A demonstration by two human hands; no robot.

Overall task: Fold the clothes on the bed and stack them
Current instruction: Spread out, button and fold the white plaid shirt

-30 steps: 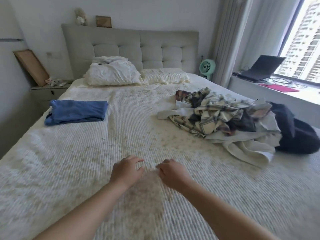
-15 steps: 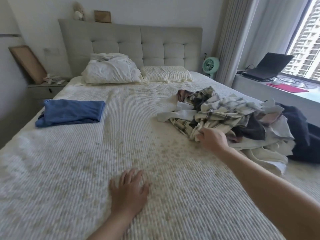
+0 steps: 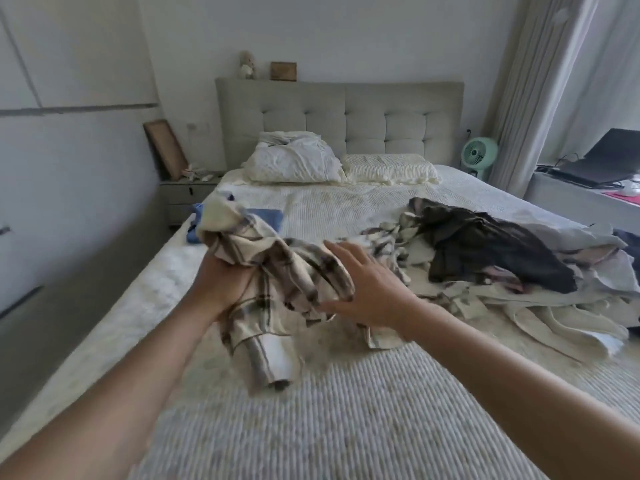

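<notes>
A cream plaid shirt (image 3: 277,271) is bunched up and lifted over the middle of the bed (image 3: 346,427). My left hand (image 3: 225,282) grips it from below at its left end, and a sleeve hangs down to the bedspread. My right hand (image 3: 367,289) reaches in from the right with fingers spread and straight, touching the shirt's right side. A loose pile of clothes (image 3: 502,268), dark and pale pieces, lies on the bed's right half. A folded blue garment (image 3: 266,218) lies at the far left, partly hidden behind the shirt.
Two pillows (image 3: 294,161) lean at the grey headboard (image 3: 346,116). A nightstand (image 3: 187,195) stands left of the bed, close to the wall. A green fan (image 3: 479,155), curtain and a ledge with a laptop (image 3: 602,161) are at the right.
The plaid shirt has been pulled off the pile and lifted leftward. My left hand left the bedspread and took hold of it; my right hand let go and opened. The head has risen.
</notes>
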